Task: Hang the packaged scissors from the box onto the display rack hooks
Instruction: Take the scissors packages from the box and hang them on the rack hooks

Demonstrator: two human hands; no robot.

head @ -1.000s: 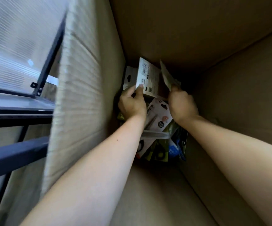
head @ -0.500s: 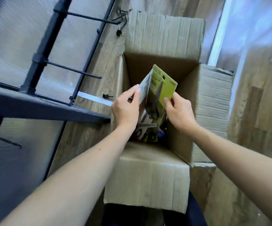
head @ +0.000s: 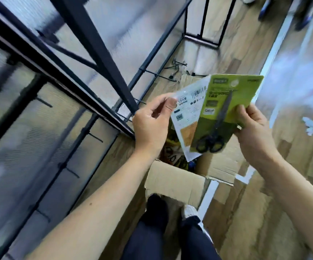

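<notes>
The green scissors pack (head: 227, 111) sits right of centre in the frame, held face-up above the open cardboard box (head: 172, 184). Its round hang hole at the top is uncovered, probably so it can slide straight onto a hook. The right hand (head: 253, 132) pinches its right edge, thumb on the printed front and the other fingers behind the card. Black-handled scissors show through the blister, handles at the lower end.

Just left of it, and partly tucked behind it, is a white-backed pack (head: 186, 117), turned so that barcode and small print face the camera. The left hand (head: 152, 126) grips its left edge between thumb and curled fingers. Holding one pack per hand, fanned apart, likely keeps them from catching on each other.

The display rack (head: 88, 59) fills the upper left as dark bars and thin hooks (head: 94, 136) against a pale ribbed panel, all blurred.

The white pack's front is hidden, so its contents cannot be told. Only a colourful sliver of the box's contents shows between the hands. Dark trousers and shoes appear at the bottom of the frame.
</notes>
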